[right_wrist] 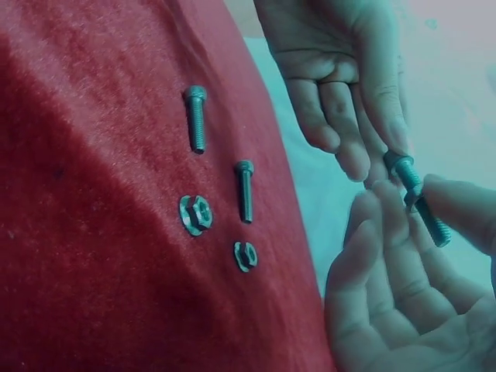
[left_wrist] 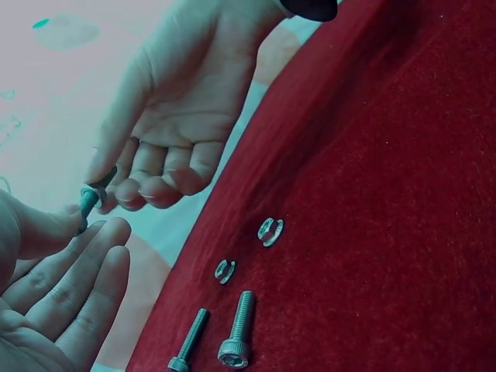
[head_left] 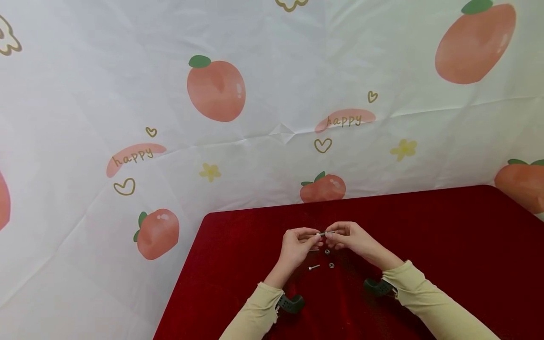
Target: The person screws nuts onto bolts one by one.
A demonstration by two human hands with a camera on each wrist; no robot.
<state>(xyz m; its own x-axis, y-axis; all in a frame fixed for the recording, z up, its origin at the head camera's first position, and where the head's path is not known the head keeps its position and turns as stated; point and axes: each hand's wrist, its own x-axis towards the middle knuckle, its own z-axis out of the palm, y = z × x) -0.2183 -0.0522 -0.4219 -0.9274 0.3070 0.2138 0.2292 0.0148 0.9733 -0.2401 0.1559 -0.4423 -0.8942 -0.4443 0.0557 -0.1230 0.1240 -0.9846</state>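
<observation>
In the head view both hands meet over the red table. My left hand pinches the head of a bolt between thumb and fingers. With thumb and fingertips, my right hand pinches a flange nut that sits partway along the threaded shank. The shank's end pokes out past the nut in the right wrist view. The other fingers of both hands curl loosely. On the cloth below lie a larger bolt, a smaller bolt, a larger flange nut and a smaller one, the small nut.
A white backdrop cloth printed with fruit hangs right behind the table's far edge. Dark wrist mounts stick out from the sleeve cuffs. The red cloth shows folds near the front.
</observation>
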